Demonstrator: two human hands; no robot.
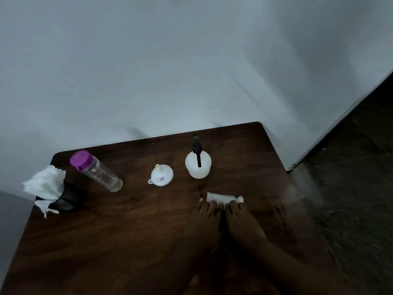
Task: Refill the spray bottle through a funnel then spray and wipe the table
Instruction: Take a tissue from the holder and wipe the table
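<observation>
— At the left edge of the counter (127,241), what stands there?
— A black holder (68,199) stuffed with white tissues (45,184). Just right of it is a clear bottle (96,170) with a purple cap.

— And in the middle?
— A white funnel (162,175) rests mouth down with its spout pointing up, apart from both bottles. Right of it the spray bottle (198,165) stands upright at the far side, its black spray head fitted on.

— Where are the hands?
— Near of the spray bottle, side by side. The left hand (207,218) and the right hand (240,220) both lie with fingers straight. Their fingertips press a folded white tissue (223,198) flat onto the wood; neither hand curls round it.

— Does the tissue touch the spray bottle?
— No, it lies apart from it, with bare wood between. Further right, dark floor (350,188) shows beyond the counter's edge.
</observation>
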